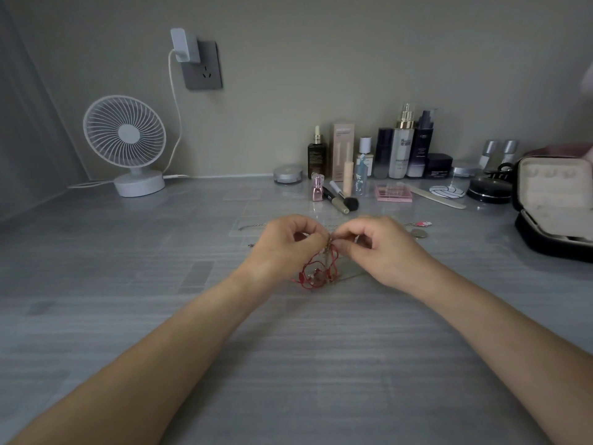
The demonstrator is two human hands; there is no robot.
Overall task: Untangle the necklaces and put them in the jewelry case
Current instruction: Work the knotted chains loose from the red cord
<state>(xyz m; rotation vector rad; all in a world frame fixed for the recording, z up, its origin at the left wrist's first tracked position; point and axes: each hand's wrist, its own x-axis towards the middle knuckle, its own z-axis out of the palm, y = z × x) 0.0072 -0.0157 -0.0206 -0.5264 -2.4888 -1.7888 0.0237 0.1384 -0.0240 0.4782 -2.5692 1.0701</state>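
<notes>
Two pinches: my left hand and right hand grip the red necklace tangle, which hangs lengthwise down to the grey table. The jewelry case lies open at far right.

A grey wood-grain worktop carries a white desk fan at its back left corner. Along the back edge, right of centre, stands a row of cosmetic bottles, with a silver compact, a makeup brush, a pink palette and a nail file just in front. An open jewelry case sits at the right edge. Near the middle lies a thin chain, and the lower loops of a red-cord necklace tangle seem to rest on the surface.
</notes>
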